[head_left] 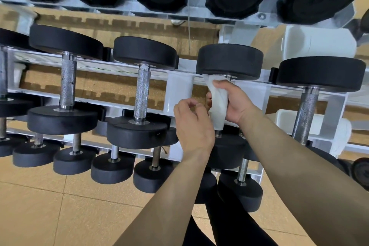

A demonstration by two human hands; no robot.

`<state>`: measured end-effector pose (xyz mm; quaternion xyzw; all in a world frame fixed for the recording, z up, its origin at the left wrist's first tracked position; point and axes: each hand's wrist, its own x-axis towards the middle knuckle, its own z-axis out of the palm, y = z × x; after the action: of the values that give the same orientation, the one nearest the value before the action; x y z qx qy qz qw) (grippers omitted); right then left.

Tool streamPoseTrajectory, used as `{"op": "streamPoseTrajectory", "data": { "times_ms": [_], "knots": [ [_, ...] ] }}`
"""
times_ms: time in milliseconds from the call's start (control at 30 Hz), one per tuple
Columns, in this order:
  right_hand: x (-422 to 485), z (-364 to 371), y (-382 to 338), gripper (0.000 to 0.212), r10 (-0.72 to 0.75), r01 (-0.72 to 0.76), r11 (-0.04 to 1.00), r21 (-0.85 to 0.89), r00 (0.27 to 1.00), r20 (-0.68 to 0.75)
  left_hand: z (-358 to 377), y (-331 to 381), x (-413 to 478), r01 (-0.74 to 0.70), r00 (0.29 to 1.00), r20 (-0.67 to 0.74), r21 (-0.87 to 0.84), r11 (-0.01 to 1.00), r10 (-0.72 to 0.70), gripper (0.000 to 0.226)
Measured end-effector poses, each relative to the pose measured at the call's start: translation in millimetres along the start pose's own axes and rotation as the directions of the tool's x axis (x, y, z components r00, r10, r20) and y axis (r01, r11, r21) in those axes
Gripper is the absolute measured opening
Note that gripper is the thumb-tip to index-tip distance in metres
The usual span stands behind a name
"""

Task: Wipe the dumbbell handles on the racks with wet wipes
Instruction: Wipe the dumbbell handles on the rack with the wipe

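- At the left, a bare-handled dumbbell [66, 84] lies across the white rack [177, 90].
- The left hand [192, 126] has curled fingers just beside the wet wipe [217, 108]. I cannot tell whether they pinch it.
- The wipe is wrapped round the handle [218, 133] of the wiped dumbbell [229, 60], between its black heads.
- The right hand [234, 102] grips the wipe-covered handle, thumb on top and fingertips curling round its left side.

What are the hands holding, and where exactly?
The right hand grips a white wipe wrapped round the handle of a dumbbell. Whether the left hand pinches anything cannot be told.
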<state>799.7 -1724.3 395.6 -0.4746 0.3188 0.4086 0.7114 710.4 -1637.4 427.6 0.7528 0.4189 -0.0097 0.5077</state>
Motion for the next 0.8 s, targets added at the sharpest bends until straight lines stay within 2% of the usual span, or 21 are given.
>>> {"op": "streamPoseTrajectory", "data": {
  "times_ms": [67,133,200,300,400,500,633,733,800],
  "knots": [
    [-1.1,-0.8,8.1,0.016,-0.051,0.047,0.997,-0.061,0.997,-0.050,-0.2,-0.9,-0.4,0.000,1.000,0.000,-0.001,1.000,0.000,0.008],
    [-6.5,-2.9,22.4,0.024,-0.115,0.075,0.967,-0.245,0.982,-0.151,-0.9,-1.1,-0.6,-0.010,1.000,0.001,-0.005,1.000,0.010,0.007],
    [-15.2,-1.6,32.6,0.024,-0.126,0.040,0.922,-0.385,0.972,-0.201,-0.9,-0.4,-0.7,-0.012,1.000,0.004,-0.001,1.000,0.012,0.007],
    [-14.2,6.6,32.4,0.021,-0.117,0.010,0.923,-0.384,0.959,-0.258,-0.8,0.1,-1.0,-0.015,1.000,-0.001,0.000,1.000,0.015,0.007],
    [-5.0,12.1,15.0,0.018,-0.135,0.055,0.964,-0.261,0.944,-0.301,-0.9,0.2,-0.9,-0.021,1.000,-0.003,0.013,1.000,0.021,0.008],
    [-1.2,7.8,-6.7,0.005,-0.098,0.089,0.994,-0.067,0.986,-0.138,-1.1,0.9,-1.4,-0.008,1.000,0.005,0.016,1.000,0.008,0.009],
    [11.9,-6.2,-1.2,0.020,0.014,-0.047,0.980,0.191,0.985,0.171,-0.7,0.0,-1.4,-0.003,1.000,0.006,0.020,1.000,0.003,0.009],
    [15.3,-11.6,14.5,0.030,0.054,-0.121,0.973,0.195,0.946,0.319,-0.7,-0.1,-1.2,-0.007,1.000,0.004,0.024,1.000,0.007,0.008],
    [5.5,-15.4,22.1,0.015,0.118,-0.144,0.987,0.069,0.948,0.296,-0.8,-0.3,-1.2,-0.010,1.000,0.009,0.028,1.000,0.010,0.008]
  ]
}}
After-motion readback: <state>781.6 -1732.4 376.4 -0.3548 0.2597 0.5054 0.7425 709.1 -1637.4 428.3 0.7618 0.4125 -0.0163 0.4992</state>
